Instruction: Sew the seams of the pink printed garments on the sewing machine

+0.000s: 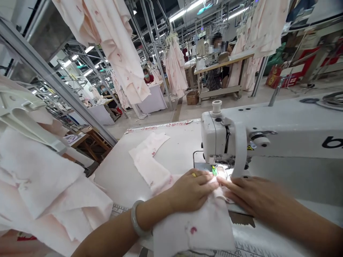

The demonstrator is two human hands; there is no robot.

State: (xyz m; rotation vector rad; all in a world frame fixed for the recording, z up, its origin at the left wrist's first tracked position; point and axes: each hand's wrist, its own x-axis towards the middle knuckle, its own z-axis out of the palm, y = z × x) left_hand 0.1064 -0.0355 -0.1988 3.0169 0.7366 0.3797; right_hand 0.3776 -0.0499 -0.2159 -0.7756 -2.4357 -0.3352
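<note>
A pale pink fabric piece (198, 228) with small red heart prints lies on the sewing machine bed, one strip stretching away to the back left. My left hand (187, 191), with a ring and a bangle, rests over it, thumb and fingers closed on the fabric close to the needle area. From the other side my right hand (254, 194) comes in, fingers together and fingertips at the fabric's folded edge; its thumb is hidden. Just ahead of the fingertips is a bright green piece (214, 170) at the lit presser foot of the white sewing machine (281, 132).
Pink garment pieces (37, 178) hang at my left beside a white plastic arm (32, 117). More garments (115, 46) hang overhead near a slanting metal post (59, 82). A printed ruler strip (249, 250) runs along the table's front. Other people sit at machines farther back.
</note>
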